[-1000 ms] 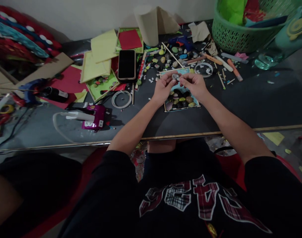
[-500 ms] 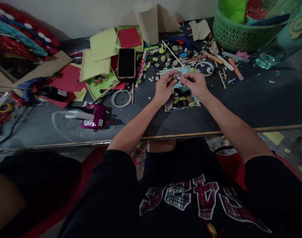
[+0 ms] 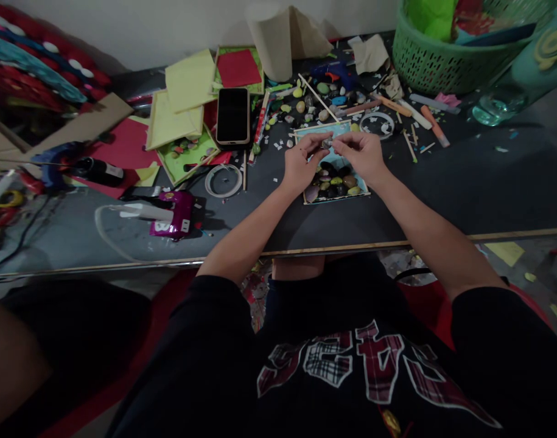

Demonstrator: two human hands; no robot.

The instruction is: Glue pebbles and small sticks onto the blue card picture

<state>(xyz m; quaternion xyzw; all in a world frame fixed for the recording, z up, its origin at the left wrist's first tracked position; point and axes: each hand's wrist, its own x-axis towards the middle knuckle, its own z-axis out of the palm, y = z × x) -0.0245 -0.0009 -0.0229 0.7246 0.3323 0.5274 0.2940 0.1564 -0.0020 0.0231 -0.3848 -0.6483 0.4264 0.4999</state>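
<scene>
My left hand (image 3: 301, 164) and my right hand (image 3: 361, 155) meet above a light blue framed board (image 3: 339, 129) on the dark table. Between their fingertips they pinch a small grey pebble (image 3: 325, 143). Below the hands, several dark, green and brown pebbles (image 3: 335, 184) lie in the near half of the board. Loose coloured pebbles (image 3: 311, 103) are scattered on the table behind the board.
A black phone (image 3: 233, 115) lies left of the board, among yellow, green and red paper sheets (image 3: 187, 109). Two tape rings (image 3: 223, 180) lie near the board, a purple tool (image 3: 173, 214) at left, a green basket (image 3: 447, 52) at back right, sticks and markers (image 3: 415, 118) beside it.
Both hands have stayed over the board, pinching the pebble; the fingers shifted slightly around it. Nothing else moved.
</scene>
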